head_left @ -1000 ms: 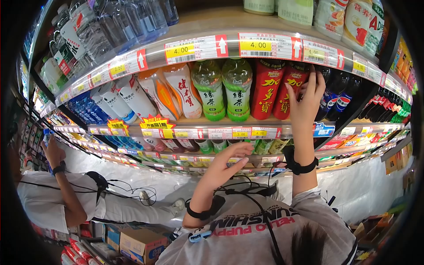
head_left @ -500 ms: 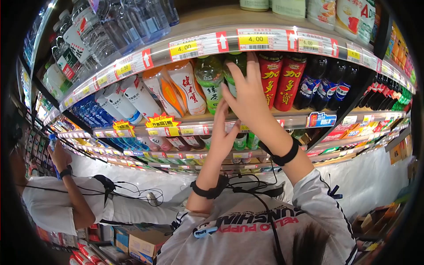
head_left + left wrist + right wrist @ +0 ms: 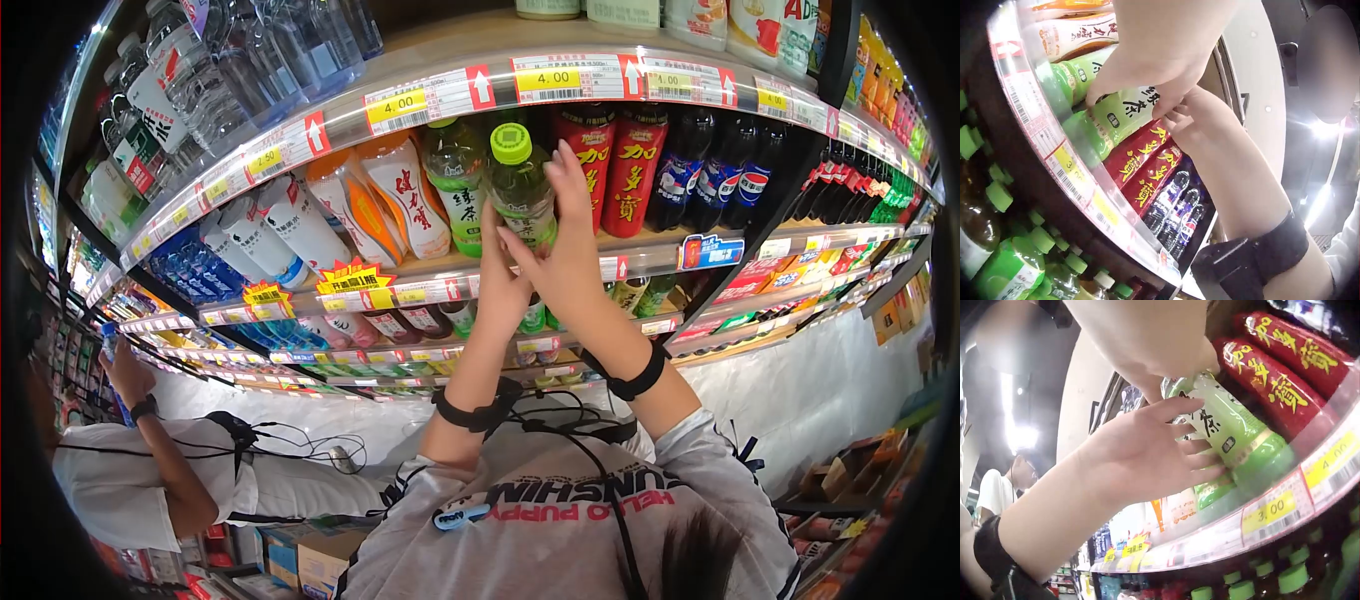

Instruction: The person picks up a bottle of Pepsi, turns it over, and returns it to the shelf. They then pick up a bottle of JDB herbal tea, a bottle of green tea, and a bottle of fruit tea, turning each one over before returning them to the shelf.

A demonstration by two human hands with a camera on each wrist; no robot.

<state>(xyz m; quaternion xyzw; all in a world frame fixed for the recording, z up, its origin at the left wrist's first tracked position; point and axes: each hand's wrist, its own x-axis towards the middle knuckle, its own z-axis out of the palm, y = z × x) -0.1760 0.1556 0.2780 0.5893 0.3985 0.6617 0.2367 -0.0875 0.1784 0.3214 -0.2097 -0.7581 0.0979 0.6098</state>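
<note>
In the head view, the left hand (image 3: 507,283) and right hand (image 3: 573,260) grip a green tea bottle (image 3: 513,180), cap tipped near, at the shelf (image 3: 425,266) between another green bottle (image 3: 455,192) and red bottles (image 3: 635,180). The left wrist view shows the left hand's thumb and fingers straddling its label. In the right wrist view, the left hand's fingers touch its side, above a price strip (image 3: 1269,515).

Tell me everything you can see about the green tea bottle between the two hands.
The green tea bottle looks like plastic, with a see-through upper part, a bright green cap in place and a green-and-white label bearing dark characters. It leans cap-outward at the front of the shelf, between a similar bottle and red drinks. The left hand and right hand hold it from opposite sides, hiding its base in the head view.
</note>
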